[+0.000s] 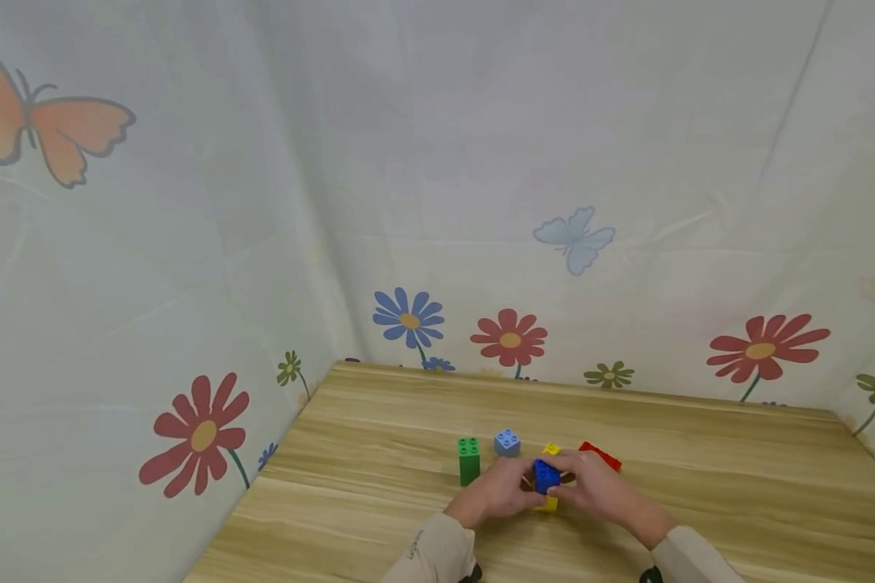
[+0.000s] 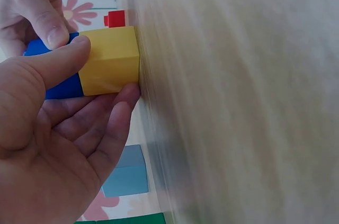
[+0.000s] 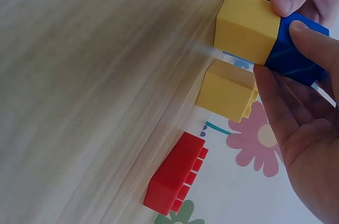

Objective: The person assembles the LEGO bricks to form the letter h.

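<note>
From here, left hand and right hand pinch a boxy blue plastic block, stacked on a boxy yellow plastic block at the wooden table; joining these 2 seems the step, calling for even downward pressure.

light: soft, even, slightly dim | head view: backdrop greyish toward the top, faint sheen along a crease; weak, soft-edged shadow on the surface near the left hand | wrist views: surface grain smeared out of focus close to the lens, yellow block crisper
</note>
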`<act>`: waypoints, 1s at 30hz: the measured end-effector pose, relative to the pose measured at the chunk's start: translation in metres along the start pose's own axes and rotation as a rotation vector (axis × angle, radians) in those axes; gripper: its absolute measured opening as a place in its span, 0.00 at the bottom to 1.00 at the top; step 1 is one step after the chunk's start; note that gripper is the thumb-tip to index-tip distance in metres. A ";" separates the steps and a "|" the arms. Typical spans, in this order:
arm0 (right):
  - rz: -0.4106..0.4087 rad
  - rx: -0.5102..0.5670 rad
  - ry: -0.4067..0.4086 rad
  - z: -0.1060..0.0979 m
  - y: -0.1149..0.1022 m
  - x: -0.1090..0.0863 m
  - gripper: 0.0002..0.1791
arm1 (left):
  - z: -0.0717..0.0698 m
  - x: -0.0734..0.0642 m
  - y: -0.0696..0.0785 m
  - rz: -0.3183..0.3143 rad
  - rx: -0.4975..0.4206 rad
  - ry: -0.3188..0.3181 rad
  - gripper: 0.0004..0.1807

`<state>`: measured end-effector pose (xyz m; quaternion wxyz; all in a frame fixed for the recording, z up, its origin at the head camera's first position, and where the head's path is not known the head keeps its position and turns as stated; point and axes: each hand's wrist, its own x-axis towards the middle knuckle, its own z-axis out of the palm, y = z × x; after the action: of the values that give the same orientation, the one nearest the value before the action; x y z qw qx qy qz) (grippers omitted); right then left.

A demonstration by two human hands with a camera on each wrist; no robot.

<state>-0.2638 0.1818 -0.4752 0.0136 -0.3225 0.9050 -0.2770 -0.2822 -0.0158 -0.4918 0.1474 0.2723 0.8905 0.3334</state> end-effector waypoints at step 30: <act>0.096 0.073 0.009 0.000 -0.004 0.000 0.27 | -0.003 -0.007 -0.002 -0.038 -0.075 0.007 0.16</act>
<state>-0.2614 0.1788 -0.4730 0.0344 -0.2766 0.9089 -0.3102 -0.2789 -0.0230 -0.4907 0.1606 0.2486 0.8829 0.3646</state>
